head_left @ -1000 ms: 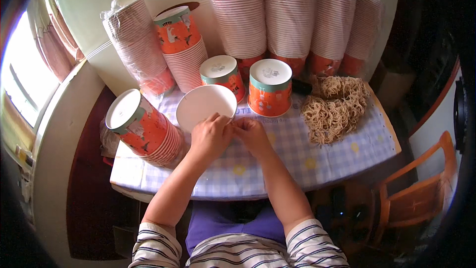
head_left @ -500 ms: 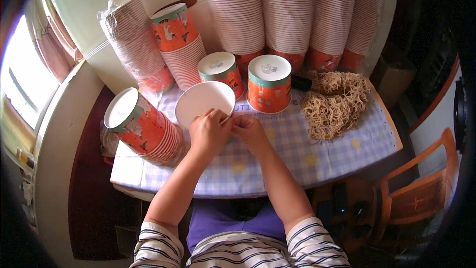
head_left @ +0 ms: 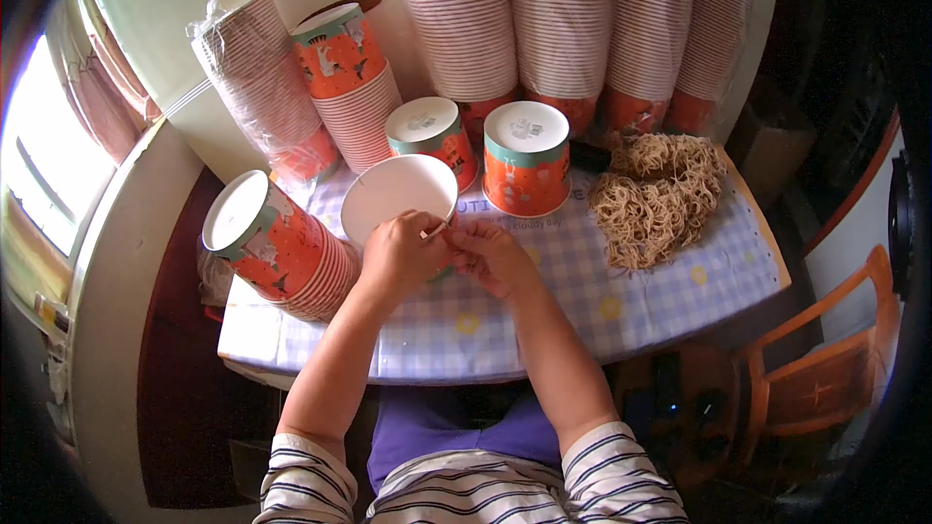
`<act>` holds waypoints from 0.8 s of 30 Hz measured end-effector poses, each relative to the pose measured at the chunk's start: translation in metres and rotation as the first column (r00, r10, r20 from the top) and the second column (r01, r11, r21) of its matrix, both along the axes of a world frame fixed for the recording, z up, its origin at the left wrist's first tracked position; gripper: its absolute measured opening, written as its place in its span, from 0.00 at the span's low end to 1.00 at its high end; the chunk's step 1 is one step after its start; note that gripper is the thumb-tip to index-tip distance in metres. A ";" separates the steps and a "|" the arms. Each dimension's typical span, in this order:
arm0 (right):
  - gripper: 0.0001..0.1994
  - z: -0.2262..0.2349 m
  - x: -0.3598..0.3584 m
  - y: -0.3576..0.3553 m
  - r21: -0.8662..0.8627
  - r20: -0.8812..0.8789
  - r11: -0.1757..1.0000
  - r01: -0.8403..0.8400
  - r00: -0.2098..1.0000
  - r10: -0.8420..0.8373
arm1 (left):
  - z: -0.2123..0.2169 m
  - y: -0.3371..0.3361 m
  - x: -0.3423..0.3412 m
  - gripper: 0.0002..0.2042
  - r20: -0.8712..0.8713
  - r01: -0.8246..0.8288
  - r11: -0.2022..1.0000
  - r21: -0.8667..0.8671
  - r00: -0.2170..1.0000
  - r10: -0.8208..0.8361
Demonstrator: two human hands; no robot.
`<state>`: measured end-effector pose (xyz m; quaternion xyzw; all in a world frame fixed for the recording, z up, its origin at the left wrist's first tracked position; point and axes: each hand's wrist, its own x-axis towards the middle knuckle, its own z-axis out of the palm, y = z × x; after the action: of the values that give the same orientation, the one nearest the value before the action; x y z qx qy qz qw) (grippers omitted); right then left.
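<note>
An open paper bucket (head_left: 388, 189), white inside, stands tilted before me with its mouth turned up toward me. My left hand (head_left: 400, 245) is closed at its near right rim, its fingers hiding part of the edge. A small pale bit shows by the left fingertips; it may be rim or cord. Just outside the rim, my right hand (head_left: 491, 254) is pinched close against the left fingertips. Whatever lies in that pinch is too small to name. A pile of looped beige cords (head_left: 660, 199) lies to the right on the table.
Two upturned orange buckets, one (head_left: 525, 160) and another (head_left: 432, 136), stand behind. A nested stack (head_left: 282, 247) leans at left. Tall plastic-wrapped stacks (head_left: 563, 29) line the back wall. A checked cloth (head_left: 573, 325) covers the table; a wooden chair (head_left: 825, 369) stands right.
Both hands stay at the bucket's rim. The right hand has turned slightly, its fingers showing more, and a pale bit now shows by the left fingertips.
</note>
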<state>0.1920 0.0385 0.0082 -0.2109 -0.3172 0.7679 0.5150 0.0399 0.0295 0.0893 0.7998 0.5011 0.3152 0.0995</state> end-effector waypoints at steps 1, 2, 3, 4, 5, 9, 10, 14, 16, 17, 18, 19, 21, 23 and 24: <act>0.06 0.000 0.000 0.001 -0.026 -0.038 0.999 -0.030 0.999 0.029 | 0.000 0.000 -0.001 0.10 0.012 0.004 1.000 -0.020 1.000 -0.004; 0.06 0.000 0.000 0.001 -0.026 -0.040 0.999 -0.033 0.999 0.031 | 0.000 0.001 -0.002 0.10 0.024 0.008 0.999 -0.040 1.000 -0.007; 0.06 -0.002 0.002 0.002 -0.035 -0.052 0.998 -0.049 0.998 0.047 | 0.000 0.001 -0.002 0.10 0.024 0.009 0.999 -0.040 1.000 -0.008; 0.06 -0.003 0.003 0.003 -0.043 -0.064 0.997 -0.066 0.996 0.063 | -0.001 0.002 -0.001 0.10 0.028 0.012 0.999 -0.046 1.000 -0.011; 0.06 -0.005 0.004 0.004 -0.042 -0.064 0.997 -0.065 0.996 0.062 | 0.000 0.002 -0.001 0.10 0.032 0.014 0.999 -0.052 0.999 -0.013; 0.06 -0.004 -0.001 0.001 -0.059 -0.074 0.998 -0.033 0.997 0.028 | 0.001 0.002 0.001 0.10 0.018 0.004 0.997 -0.077 1.000 -0.003; 0.06 -0.002 -0.003 0.000 -0.055 -0.030 0.998 0.015 0.999 -0.016 | 0.001 0.002 0.002 0.10 -0.015 0.002 0.999 -0.049 1.000 -0.003; 0.05 -0.010 -0.004 0.004 0.025 0.053 0.998 0.059 0.997 -0.060 | 0.000 0.002 0.006 0.10 -0.125 0.005 0.995 0.100 0.992 0.007; 0.07 -0.006 -0.007 0.002 0.073 0.127 0.992 0.100 0.986 -0.109 | -0.004 0.003 0.008 0.10 -0.075 -0.005 0.992 0.126 0.997 0.015; 0.07 -0.004 -0.008 0.001 0.072 0.126 0.992 0.099 0.986 -0.108 | -0.007 0.004 0.009 0.10 -0.024 -0.016 0.988 0.153 1.000 0.020; 0.07 -0.001 -0.009 0.000 0.057 0.130 0.993 0.108 0.985 -0.114 | -0.009 0.005 0.010 0.10 -0.024 -0.016 0.988 0.153 1.000 0.020; 0.07 0.000 -0.010 -0.001 0.041 0.134 0.992 0.116 0.984 -0.121 | -0.011 0.007 0.010 0.11 -0.078 0.011 0.974 0.226 0.997 0.007; 0.07 -0.004 -0.009 0.001 0.051 0.130 0.993 0.110 0.985 -0.115 | -0.012 0.008 0.011 0.12 -0.132 0.043 0.955 0.295 0.991 -0.004; 0.06 -0.006 -0.007 0.001 0.060 0.127 0.993 0.106 0.985 -0.113 | -0.013 0.010 0.014 0.14 -0.206 0.113 0.920 0.376 0.978 -0.036; 0.06 -0.005 -0.008 0.000 0.055 0.114 0.993 0.102 0.988 -0.108 | -0.013 0.010 0.013 0.14 -0.207 0.112 0.920 0.377 0.978 -0.034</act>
<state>0.1842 0.0387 0.0031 -0.2592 -0.3541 0.7180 0.5402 0.0533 0.0392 0.0758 0.8490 0.4062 0.3234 -0.0983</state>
